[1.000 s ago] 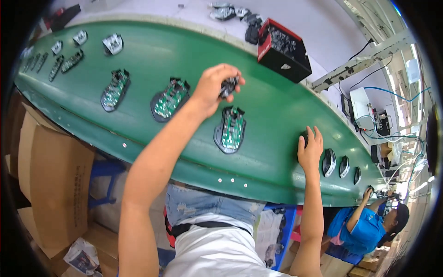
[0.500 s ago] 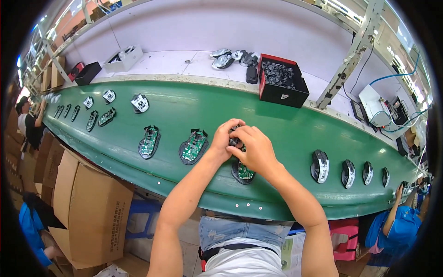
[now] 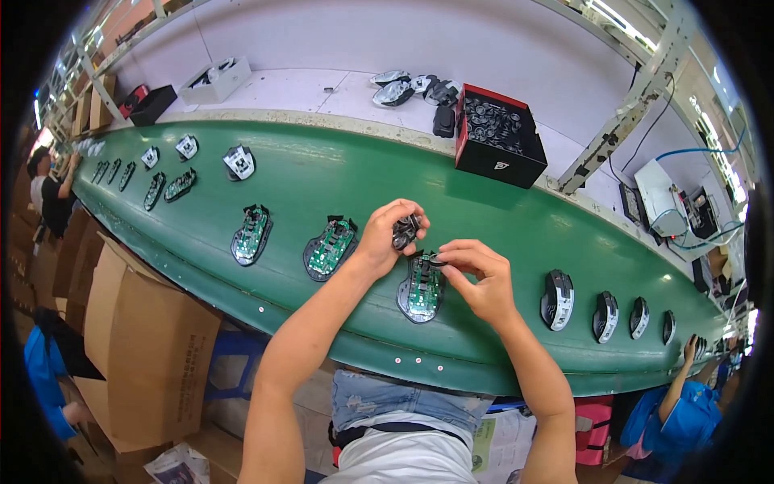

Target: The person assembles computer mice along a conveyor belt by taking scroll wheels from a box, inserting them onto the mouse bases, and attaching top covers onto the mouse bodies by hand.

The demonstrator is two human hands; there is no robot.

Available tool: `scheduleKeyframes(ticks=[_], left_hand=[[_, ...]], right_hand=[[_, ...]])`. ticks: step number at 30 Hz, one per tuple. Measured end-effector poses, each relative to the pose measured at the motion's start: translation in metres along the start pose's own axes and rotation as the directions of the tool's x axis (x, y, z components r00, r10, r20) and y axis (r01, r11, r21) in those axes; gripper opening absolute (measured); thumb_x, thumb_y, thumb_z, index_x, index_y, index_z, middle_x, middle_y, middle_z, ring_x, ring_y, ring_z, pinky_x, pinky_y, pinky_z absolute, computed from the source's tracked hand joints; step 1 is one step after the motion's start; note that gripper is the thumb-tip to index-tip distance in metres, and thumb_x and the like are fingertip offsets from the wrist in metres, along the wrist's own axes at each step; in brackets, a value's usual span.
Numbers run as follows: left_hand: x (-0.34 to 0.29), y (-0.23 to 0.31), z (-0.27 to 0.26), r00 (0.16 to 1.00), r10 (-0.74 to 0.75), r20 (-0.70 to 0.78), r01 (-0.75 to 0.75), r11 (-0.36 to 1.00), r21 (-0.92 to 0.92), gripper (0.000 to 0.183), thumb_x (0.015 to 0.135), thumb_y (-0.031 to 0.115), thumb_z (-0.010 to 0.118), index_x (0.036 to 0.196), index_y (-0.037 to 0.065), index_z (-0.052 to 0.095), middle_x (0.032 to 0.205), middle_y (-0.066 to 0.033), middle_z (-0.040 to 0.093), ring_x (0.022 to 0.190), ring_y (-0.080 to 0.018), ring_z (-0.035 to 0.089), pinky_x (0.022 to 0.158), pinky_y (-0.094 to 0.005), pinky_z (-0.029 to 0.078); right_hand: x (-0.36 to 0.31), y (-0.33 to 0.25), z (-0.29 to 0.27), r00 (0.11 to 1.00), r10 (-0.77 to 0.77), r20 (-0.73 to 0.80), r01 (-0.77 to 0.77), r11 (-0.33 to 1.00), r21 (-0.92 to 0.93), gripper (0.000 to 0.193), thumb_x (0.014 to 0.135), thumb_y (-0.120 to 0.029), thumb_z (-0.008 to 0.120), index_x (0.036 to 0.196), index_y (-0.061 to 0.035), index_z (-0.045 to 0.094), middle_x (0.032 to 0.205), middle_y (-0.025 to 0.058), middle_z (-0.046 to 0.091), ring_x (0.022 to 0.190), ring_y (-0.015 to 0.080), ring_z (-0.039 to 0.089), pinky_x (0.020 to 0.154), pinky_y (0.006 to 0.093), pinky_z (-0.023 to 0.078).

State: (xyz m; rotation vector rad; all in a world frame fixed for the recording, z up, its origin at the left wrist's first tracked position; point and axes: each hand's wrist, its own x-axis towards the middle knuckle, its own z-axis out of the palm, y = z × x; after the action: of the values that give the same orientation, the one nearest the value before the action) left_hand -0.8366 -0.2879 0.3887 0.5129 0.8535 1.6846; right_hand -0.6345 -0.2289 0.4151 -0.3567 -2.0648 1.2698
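My left hand [image 3: 379,240] is closed around several small black wheels [image 3: 405,231], which look like mouse scroll wheels. Below and right of it, an open computer mouse base with a green circuit board [image 3: 422,292] lies on the green conveyor belt [image 3: 484,355]. At the upper right of that board, my right hand [image 3: 486,284] pinches a small dark part [image 3: 438,260], seemingly one of the wheels; the fingers partly hide it. Another open mouse base [image 3: 330,252] lies just left of my left forearm, and a third [image 3: 251,235] lies farther left.
A black box with red edges [image 3: 500,165], full of black wheels, stands on the far ledge beside loose mouse shells [image 3: 393,90]. Closed mice [image 3: 556,300] line the belt at right. White-and-black shells [image 3: 239,162] lie far left. Co-workers sit at both ends; a cardboard carton [image 3: 149,347] stands lower left.
My hands have moved apart: the left stays above with the wheels, the right has dropped to the board's upper right edge. The mouse base is now uncovered. Pieces on the belt appear slightly shifted left.
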Motion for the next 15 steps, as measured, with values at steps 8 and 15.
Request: scheduleKeyframes(ticks=[8,15], left_hand=[[0.002,0.008,-0.007,0.998,0.048,-0.034,-0.047,0.999,0.027,0.016,0.094,0.023,0.056,0.094,0.007,0.058,0.085,-0.0090,0.064,0.070,-0.0145,0.060,0.047,-0.0261,0.044],[0.002,0.010,-0.010,0.997,0.070,-0.025,-0.069,0.997,0.030,0.017,0.094,0.023,0.056,0.094,0.006,0.058,0.085,-0.0092,0.064,0.069,-0.0139,0.060,0.046,-0.0256,0.043]], right_hand=[[0.007,0.004,0.002,0.999,-0.003,0.047,0.012,0.983,-0.185,0.016,0.082,0.001,0.073,0.097,0.0004,0.072,0.103,0.0114,0.070,0.081,0.0186,0.070,0.072,0.0285,0.059],[0.030,0.003,-0.007,0.943,-0.066,0.326,0.204,0.889,-0.410,0.014,0.079,-0.004,0.073,0.092,-0.0041,0.072,0.102,0.0102,0.070,0.086,0.0286,0.069,0.075,0.0364,0.056]])
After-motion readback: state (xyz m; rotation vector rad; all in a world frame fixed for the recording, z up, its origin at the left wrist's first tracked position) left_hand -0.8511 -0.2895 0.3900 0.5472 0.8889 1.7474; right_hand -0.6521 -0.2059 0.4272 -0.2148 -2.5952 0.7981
